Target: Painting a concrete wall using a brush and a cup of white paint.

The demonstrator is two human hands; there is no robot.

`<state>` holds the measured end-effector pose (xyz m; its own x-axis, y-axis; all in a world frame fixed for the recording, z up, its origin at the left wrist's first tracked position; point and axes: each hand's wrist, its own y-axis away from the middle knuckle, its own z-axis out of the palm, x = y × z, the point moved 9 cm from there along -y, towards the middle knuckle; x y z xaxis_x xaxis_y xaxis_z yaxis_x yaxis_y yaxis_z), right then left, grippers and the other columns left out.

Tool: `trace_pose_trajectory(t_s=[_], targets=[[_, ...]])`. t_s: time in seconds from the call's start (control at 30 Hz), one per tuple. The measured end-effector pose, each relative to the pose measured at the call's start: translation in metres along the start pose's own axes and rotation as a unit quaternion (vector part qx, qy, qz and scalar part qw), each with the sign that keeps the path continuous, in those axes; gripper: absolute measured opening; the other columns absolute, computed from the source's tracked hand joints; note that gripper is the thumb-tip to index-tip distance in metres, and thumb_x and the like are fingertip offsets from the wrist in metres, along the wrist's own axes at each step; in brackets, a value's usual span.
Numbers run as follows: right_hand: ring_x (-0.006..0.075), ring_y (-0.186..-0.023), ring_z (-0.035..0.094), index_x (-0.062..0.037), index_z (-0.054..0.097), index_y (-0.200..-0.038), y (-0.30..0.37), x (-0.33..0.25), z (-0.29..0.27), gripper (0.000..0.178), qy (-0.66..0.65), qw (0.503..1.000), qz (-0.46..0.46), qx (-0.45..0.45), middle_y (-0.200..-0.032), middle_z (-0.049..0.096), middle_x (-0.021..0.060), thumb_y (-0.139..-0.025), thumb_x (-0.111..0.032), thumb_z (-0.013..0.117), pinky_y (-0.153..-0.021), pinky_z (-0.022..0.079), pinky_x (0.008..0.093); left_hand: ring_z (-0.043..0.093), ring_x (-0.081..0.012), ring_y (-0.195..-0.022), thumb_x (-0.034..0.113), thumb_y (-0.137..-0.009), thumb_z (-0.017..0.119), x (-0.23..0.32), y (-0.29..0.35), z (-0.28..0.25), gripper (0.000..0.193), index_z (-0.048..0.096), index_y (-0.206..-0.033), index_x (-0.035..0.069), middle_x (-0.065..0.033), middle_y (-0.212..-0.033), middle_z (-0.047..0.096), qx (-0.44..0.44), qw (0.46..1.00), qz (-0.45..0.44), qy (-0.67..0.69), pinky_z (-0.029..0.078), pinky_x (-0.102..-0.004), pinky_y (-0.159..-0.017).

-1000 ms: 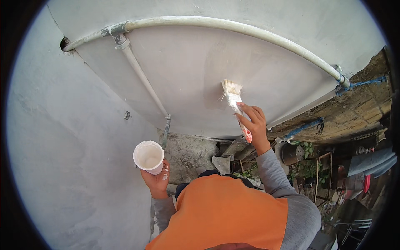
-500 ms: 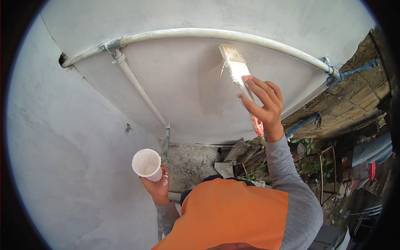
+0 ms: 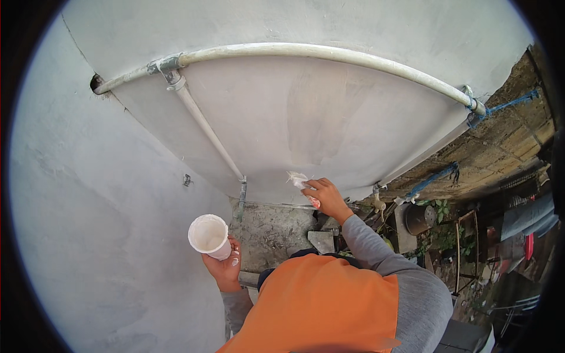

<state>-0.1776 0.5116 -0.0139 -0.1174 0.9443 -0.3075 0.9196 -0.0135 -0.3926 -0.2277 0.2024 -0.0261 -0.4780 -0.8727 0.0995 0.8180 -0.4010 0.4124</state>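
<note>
So far, one darker, wet-looking patch (image 3: 318,112) shows on the pale grey wall (image 3: 238,112); the rest seems left to brush. Your right hand (image 3: 326,197) grips the white, red-ended paintbrush (image 3: 299,180) near the wall's bottom; your left hand (image 3: 226,269) holds the round white cup (image 3: 221,252).

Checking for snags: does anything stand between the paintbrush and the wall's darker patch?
Nothing visible does: only bare wall shows between the paintbrush and the darker patch. The long pipe runs above that patch.
</note>
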Motion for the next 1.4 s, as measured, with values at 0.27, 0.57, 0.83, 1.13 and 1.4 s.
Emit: trace_pose_trajectory(t_s=[0.27, 0.57, 0.83, 1.13, 1.4], targets=[[0.0303, -0.099, 0.061, -0.0167, 0.069, -0.095, -0.066, -0.02, -0.121, 0.027, -0.026, 0.989, -0.061, 0.132, -0.116, 0.064, 0.0075, -0.07, -0.008, 0.069, -0.084, 0.049, 0.0389, 0.057, -0.0262, -0.091, 0.036, -0.092, 0.055, 0.007, -0.004, -0.003, 0.04, 0.056, -0.117, 0.005, -0.0131, -0.107, 0.059, 0.004, 0.999, 0.006, 0.043, 0.048, -0.0374, -0.077], [0.0246, -0.108, 0.06, -0.0138, 0.069, -0.092, -0.066, -0.061, -0.14, 0.023, 0.098, 0.948, -0.123, 0.276, -0.117, 0.063, 0.0091, -0.07, -0.01, 0.067, -0.087, 0.046, 0.0396, 0.057, -0.0257, -0.093, 0.034, -0.092, 0.055, 0.01, -0.004, -0.008, 0.038, 0.056, -0.118, 0.006, -0.0127, -0.109, 0.059, 0.006, 0.999, -0.005, 0.045, 0.048, -0.0377, -0.078], [0.0269, -0.109, 0.057, -0.0129, 0.067, -0.097, -0.034, -0.036, 0.068, 0.025, 0.023, 0.996, -0.032, 0.083, -0.118, 0.061, 0.0104, -0.073, -0.01, 0.062, -0.094, 0.044, 0.0393, 0.057, -0.0258, -0.093, 0.035, -0.092, 0.056, 0.027, 0.011, -0.014, 0.036, 0.058, -0.115, 0.008, -0.0103, -0.107, 0.061, 0.048, 0.999, -0.015, 0.009, 0.048, -0.0378, -0.076], [0.0298, -0.104, 0.057, -0.0127, 0.065, -0.094, -0.077, -0.061, -0.013, 0.023, 0.045, 0.994, -0.013, 0.094, -0.113, 0.062, 0.0104, -0.071, -0.008, 0.064, -0.092, 0.044, 0.0405, 0.058, -0.0248, -0.092, 0.037, -0.094, 0.053, 0.073, 0.001, -0.033, 0.035, 0.058, -0.116, 0.01, -0.0087, -0.108, 0.061, 0.075, 0.995, -0.065, -0.002, 0.049, -0.0376, -0.074], [0.0282, -0.113, 0.056, -0.0126, 0.064, -0.093, -0.091, -0.133, -0.097, 0.026, 0.197, 0.948, -0.045, 0.245, -0.12, 0.06, 0.0091, -0.068, -0.007, 0.065, -0.088, 0.045, 0.0432, 0.06, -0.0239, -0.095, 0.032, -0.093, 0.055, 0.113, -0.036, -0.014, 0.036, 0.057, -0.117, 0.006, -0.0094, -0.109, 0.062, -0.034, 0.984, -0.108, -0.134, 0.051, -0.0378, -0.077]])
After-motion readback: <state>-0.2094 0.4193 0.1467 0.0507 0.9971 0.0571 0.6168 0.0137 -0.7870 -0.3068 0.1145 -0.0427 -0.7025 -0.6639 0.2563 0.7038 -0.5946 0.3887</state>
